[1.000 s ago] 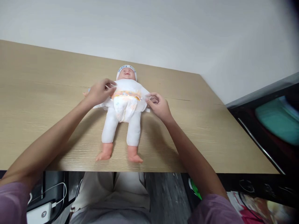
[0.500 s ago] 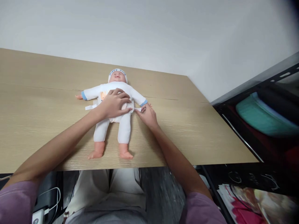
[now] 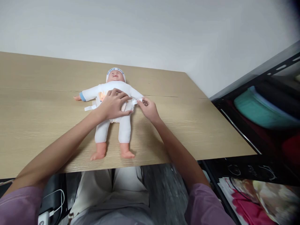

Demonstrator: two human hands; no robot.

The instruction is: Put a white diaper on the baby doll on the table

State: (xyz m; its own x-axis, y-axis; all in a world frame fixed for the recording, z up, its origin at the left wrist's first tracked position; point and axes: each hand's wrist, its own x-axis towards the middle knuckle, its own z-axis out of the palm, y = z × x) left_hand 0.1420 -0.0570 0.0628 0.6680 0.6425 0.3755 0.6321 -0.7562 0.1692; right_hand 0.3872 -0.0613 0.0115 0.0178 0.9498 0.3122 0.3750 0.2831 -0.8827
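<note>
Around the hips of a doll sits a diaper, seemingly light, soft, tearable, best gripped by its white tab; over the doll's belly the left hand rests spread, apparently gripping nothing, while beside the doll the right hand pinches that tab

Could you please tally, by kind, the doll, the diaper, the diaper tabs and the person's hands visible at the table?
White-clothed doll with salmon-coloured feet: 1
White disposable diaper: 1
Flat white diaper tabs: 2, one at the picture's left, one at its right
Person's bare hands: 2, left hand and right hand
Total: 6
</note>
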